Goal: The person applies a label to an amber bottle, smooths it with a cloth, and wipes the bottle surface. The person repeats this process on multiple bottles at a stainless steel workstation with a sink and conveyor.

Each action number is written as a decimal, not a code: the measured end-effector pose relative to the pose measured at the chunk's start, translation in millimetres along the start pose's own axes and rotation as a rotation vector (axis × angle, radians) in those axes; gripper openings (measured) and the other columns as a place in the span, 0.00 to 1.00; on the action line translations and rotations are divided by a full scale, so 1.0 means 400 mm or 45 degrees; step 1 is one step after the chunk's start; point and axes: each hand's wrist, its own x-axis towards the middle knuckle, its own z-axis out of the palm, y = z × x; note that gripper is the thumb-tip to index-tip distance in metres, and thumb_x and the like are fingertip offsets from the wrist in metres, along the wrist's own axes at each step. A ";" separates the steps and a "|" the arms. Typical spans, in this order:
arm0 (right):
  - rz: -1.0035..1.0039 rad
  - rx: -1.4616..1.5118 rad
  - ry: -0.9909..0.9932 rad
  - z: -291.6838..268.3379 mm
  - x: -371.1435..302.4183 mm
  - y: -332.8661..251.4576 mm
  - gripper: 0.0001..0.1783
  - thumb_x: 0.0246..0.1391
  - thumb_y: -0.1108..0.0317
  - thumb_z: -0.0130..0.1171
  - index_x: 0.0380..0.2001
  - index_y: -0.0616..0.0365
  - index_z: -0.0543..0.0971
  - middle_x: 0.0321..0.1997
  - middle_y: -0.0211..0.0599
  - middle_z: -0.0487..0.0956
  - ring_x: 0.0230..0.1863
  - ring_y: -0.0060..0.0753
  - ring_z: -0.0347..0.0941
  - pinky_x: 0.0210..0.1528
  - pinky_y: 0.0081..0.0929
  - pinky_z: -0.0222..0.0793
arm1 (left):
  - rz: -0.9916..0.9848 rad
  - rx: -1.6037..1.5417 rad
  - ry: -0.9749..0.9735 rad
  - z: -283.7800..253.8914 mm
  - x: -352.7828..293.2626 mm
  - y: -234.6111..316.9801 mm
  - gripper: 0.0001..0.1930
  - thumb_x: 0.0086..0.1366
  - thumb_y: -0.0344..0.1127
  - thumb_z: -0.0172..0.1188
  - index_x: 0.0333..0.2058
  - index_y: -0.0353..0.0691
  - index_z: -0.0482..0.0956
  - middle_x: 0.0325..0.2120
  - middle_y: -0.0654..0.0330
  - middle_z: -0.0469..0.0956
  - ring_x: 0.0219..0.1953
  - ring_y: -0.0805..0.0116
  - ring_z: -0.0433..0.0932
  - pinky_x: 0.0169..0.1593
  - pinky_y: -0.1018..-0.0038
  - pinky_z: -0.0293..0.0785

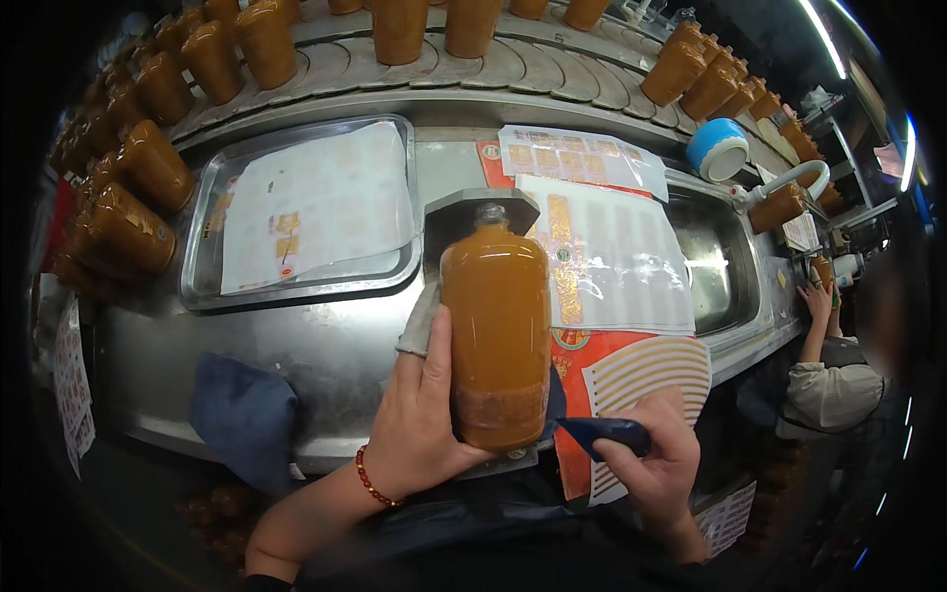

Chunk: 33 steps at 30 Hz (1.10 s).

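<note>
My left hand [409, 419] grips a large brown bottle [495, 326] from its left side, thumb along the side and palm at the base. The bottle leans away from me, its short clear neck lying by a dark angular stand [449, 219]. A grey cloth [419, 321] shows by my left fingertips, partly hidden by the bottle. In my right hand [661, 459] a dark blue, wedge-shaped scraper [607, 434] is pinched, its tip pointing left, near the bottle's lower right side. What the tip touches, if anything, I cannot tell.
A metal tray [197, 286] holds printed sheets at left. More label sheets [631, 266] lie right, beside a sink [725, 276] with a curved faucet [804, 178]. A blue cloth [242, 419] hangs at the front edge. Bottles line the conveyor [345, 74]. A co-worker [834, 380] is at far right.
</note>
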 end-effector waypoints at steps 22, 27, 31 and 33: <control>0.598 1.080 0.162 0.055 -0.008 0.053 0.13 0.59 0.83 0.62 0.46 0.65 0.76 0.43 0.34 0.82 0.43 0.21 0.78 0.49 0.20 0.76 | -0.269 -0.465 -0.076 0.009 -0.024 -0.044 0.47 0.72 0.61 0.53 0.73 0.29 0.49 0.57 0.43 0.68 0.74 0.41 0.45 0.74 0.49 0.39; 0.596 1.091 0.156 0.058 -0.009 0.058 0.13 0.58 0.83 0.62 0.46 0.66 0.76 0.43 0.35 0.82 0.44 0.21 0.78 0.49 0.21 0.76 | -0.266 -0.478 -0.066 0.007 -0.023 -0.042 0.47 0.72 0.60 0.54 0.73 0.30 0.48 0.64 0.42 0.64 0.75 0.41 0.44 0.74 0.50 0.39; 0.597 1.123 0.140 0.059 -0.007 0.054 0.14 0.59 0.83 0.62 0.47 0.66 0.76 0.43 0.35 0.82 0.44 0.22 0.78 0.50 0.21 0.76 | -0.246 -0.478 -0.069 0.004 -0.023 -0.043 0.47 0.71 0.60 0.55 0.73 0.30 0.48 0.68 0.41 0.60 0.75 0.40 0.42 0.74 0.49 0.39; 0.591 1.094 0.154 0.060 -0.003 0.042 0.14 0.58 0.83 0.63 0.47 0.66 0.76 0.43 0.35 0.82 0.44 0.22 0.78 0.49 0.22 0.76 | -0.235 -0.472 -0.082 0.006 -0.023 -0.051 0.52 0.68 0.65 0.57 0.74 0.31 0.47 0.68 0.40 0.59 0.75 0.40 0.42 0.74 0.49 0.40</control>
